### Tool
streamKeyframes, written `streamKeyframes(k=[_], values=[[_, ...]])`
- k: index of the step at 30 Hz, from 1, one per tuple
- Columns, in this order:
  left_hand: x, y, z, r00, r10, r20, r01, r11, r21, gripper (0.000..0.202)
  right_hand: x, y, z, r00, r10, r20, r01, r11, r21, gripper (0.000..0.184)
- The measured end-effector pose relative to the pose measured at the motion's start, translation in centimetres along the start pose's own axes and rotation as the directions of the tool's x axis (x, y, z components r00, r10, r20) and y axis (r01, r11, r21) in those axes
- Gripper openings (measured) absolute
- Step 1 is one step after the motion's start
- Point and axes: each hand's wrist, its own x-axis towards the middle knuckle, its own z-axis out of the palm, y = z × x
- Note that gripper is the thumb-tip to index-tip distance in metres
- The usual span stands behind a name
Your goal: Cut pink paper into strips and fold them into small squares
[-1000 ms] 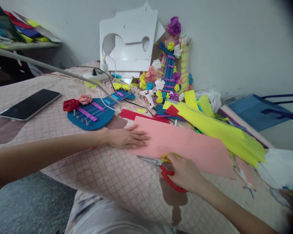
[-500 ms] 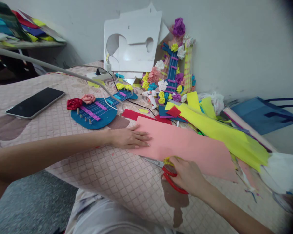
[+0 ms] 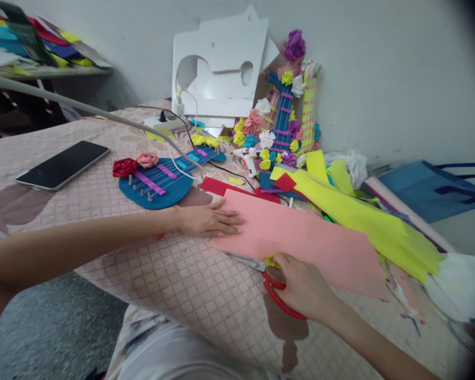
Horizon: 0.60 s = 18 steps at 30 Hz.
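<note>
A sheet of pink paper [image 3: 296,232] lies across the table in front of me. My left hand [image 3: 209,220] rests flat on its left end, fingers stretched out. At the sheet's near edge, my right hand [image 3: 303,282] holds red-handled scissors [image 3: 283,301], their blades pointing left along the edge. A crumpled yellow bit [image 3: 272,260] sits by the right fingers; I cannot tell whether it is part of the scissors. Behind my left hand is a blue paper guitar [image 3: 164,184] with purple strips, strings and paper flowers. Red paper [image 3: 221,186] lies partly under the pink sheet.
A phone [image 3: 63,164] lies at the left. A white glue gun [image 3: 247,158], a power strip [image 3: 166,124] and cables are farther back. Flower-covered guitars [image 3: 283,116] and white board [image 3: 221,68] lean on the wall. Yellow sheets [image 3: 352,216] and a blue bag [image 3: 427,187] are right.
The whole view has shifted slightly. Both hands, the scissors and the pink paper keep nearly the same places relative to one another.
</note>
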Motion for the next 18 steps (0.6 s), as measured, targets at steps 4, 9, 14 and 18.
streamKeyframes(k=[4, 9, 14, 18], values=[[-0.04, -0.07, 0.2, 1.0, -0.003, -0.015, 0.003, 1.0, -0.005, 0.047, 0.29, -0.24, 0.05, 1.0, -0.014, 0.001, 0.014, 0.999, 0.032, 0.03], [-0.08, -0.24, 0.39, 1.0, 0.011, -0.018, -0.011, 1.0, 0.021, 0.048, 0.46, -0.18, 0.11, 1.0, -0.031, 0.004, 0.03, 0.999, 0.032, 0.03], [-0.08, -0.29, 0.38, 1.0, 0.016, 0.007, -0.017, 0.998, 0.053, 0.048, 0.36, 0.12, 0.32, 0.999, -0.034, 0.02, 0.035, 0.999, -0.031, 0.023], [-0.07, -0.14, 0.17, 1.0, 0.018, 0.004, -0.019, 0.999, 0.031, 0.048, 0.27, -0.04, 0.17, 1.0, -0.027, 0.012, 0.027, 1.0, -0.013, 0.031]])
